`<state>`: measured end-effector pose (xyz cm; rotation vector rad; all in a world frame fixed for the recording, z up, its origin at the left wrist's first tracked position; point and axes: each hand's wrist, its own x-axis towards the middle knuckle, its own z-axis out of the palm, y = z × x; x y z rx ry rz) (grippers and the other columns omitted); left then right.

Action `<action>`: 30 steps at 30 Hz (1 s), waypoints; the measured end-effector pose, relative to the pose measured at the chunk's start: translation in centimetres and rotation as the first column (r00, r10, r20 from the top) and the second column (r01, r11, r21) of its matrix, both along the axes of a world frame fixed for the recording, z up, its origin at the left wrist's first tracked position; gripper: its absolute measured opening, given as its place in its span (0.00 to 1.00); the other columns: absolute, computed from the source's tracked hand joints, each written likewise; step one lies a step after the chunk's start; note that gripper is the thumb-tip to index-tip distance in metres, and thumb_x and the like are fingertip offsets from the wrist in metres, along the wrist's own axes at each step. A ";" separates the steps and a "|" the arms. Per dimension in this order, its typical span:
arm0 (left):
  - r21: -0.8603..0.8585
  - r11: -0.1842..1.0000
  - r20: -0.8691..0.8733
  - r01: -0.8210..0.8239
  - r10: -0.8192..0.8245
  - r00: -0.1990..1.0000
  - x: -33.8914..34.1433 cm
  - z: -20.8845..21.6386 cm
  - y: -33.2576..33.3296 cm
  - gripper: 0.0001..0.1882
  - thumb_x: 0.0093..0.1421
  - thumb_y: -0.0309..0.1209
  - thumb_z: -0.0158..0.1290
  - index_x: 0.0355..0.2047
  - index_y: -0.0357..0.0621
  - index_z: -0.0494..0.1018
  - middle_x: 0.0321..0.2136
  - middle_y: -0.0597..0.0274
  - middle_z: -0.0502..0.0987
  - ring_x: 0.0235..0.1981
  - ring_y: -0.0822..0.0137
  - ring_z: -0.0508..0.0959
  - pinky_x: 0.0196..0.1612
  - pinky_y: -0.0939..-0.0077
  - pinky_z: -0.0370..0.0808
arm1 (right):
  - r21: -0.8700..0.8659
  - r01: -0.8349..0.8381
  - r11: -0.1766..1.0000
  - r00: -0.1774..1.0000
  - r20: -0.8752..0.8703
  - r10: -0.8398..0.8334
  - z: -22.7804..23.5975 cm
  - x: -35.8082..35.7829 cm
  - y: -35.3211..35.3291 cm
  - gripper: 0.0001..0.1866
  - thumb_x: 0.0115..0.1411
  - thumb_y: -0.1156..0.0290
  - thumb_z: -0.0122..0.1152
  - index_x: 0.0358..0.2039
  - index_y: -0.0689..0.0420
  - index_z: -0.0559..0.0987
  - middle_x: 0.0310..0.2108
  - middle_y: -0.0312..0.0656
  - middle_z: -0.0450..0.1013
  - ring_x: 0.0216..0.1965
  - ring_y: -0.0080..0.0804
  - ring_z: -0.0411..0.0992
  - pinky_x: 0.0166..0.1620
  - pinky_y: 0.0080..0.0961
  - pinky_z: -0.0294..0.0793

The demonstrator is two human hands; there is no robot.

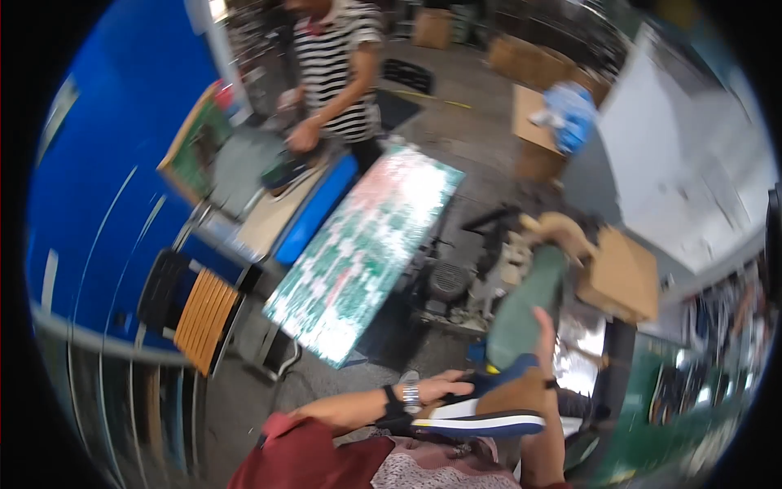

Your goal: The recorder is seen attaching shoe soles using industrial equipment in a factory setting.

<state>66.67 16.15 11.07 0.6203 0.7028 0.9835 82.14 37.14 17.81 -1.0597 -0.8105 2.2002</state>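
Note:
A low shoe [511, 397] with a brown and navy upper and a thick white and navy sole is held in front of my body. My left hand [444, 386], with a metal watch on the wrist, is closed on the shoe's left end; some fingers are hidden. Past the shoe's right end rises my right hand [544, 336], fingers stretched upward. Its forearm passes beside the shoe, and I cannot tell whether the palm touches it. Just beyond the right hand is a green padded, elongated surface [525, 314] on a machine.
A shiny green-and-white patterned table [366, 253] stands ahead left. Behind it a person in a striped shirt [338, 69] handles a dark shoe [285, 173]. A slatted stool [208, 320] is at left. A motor [450, 281] and cardboard box [621, 277] sit by the machine.

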 end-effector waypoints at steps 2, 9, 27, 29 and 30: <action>-0.216 0.976 -0.056 0.029 -0.042 0.998 -2.2 0.9 -3.3 0.37 0.62 0.44 0.62 0.65 0.37 0.66 0.55 0.60 0.76 0.55 0.67 0.74 0.62 0.69 0.70 | -0.078 0.172 0.982 0.985 0.022 -0.171 0.5 -0.6 -1.4 0.23 0.63 0.69 0.60 0.59 0.58 0.75 0.54 0.43 0.75 0.55 0.36 0.73 0.61 0.33 0.72; -0.188 0.958 -0.077 -0.215 0.204 0.976 0.8 1.4 -1.6 0.31 0.55 0.28 0.60 0.60 0.36 0.67 0.50 0.58 0.79 0.47 0.61 0.80 0.52 0.67 0.77 | 0.729 0.165 0.665 0.953 0.056 -0.298 3.0 13.7 -5.0 0.66 0.47 0.69 0.77 0.76 0.59 0.39 0.73 0.51 0.51 0.72 0.38 0.53 0.71 0.31 0.53; 0.201 -0.085 -0.851 0.976 0.478 0.217 44.2 0.3 20.6 0.26 0.41 0.51 0.71 0.36 0.49 0.82 0.57 0.41 0.69 0.61 0.40 0.66 0.57 0.48 0.71 | 0.738 0.282 0.613 -0.188 0.670 -0.719 -17.0 48.2 -26.6 0.47 0.54 0.66 0.72 0.68 0.68 0.57 0.62 0.63 0.64 0.63 0.60 0.64 0.66 0.45 0.63; 0.177 -0.185 -0.846 0.967 0.474 0.245 44.7 -0.5 21.7 0.27 0.40 0.53 0.70 0.35 0.47 0.84 0.58 0.37 0.68 0.61 0.40 0.66 0.58 0.47 0.71 | 0.743 0.304 0.596 -0.228 0.664 -0.712 -17.6 48.0 -26.0 0.46 0.54 0.65 0.72 0.67 0.69 0.59 0.62 0.62 0.65 0.63 0.59 0.64 0.67 0.46 0.62; 0.082 -0.163 -0.895 0.983 0.422 0.144 44.9 -0.9 22.3 0.28 0.41 0.54 0.70 0.35 0.47 0.85 0.59 0.35 0.67 0.60 0.40 0.67 0.58 0.48 0.71 | 0.724 0.341 0.600 -0.216 0.681 -0.700 -17.5 47.9 -25.5 0.45 0.55 0.61 0.71 0.67 0.69 0.60 0.62 0.62 0.65 0.63 0.59 0.63 0.67 0.46 0.61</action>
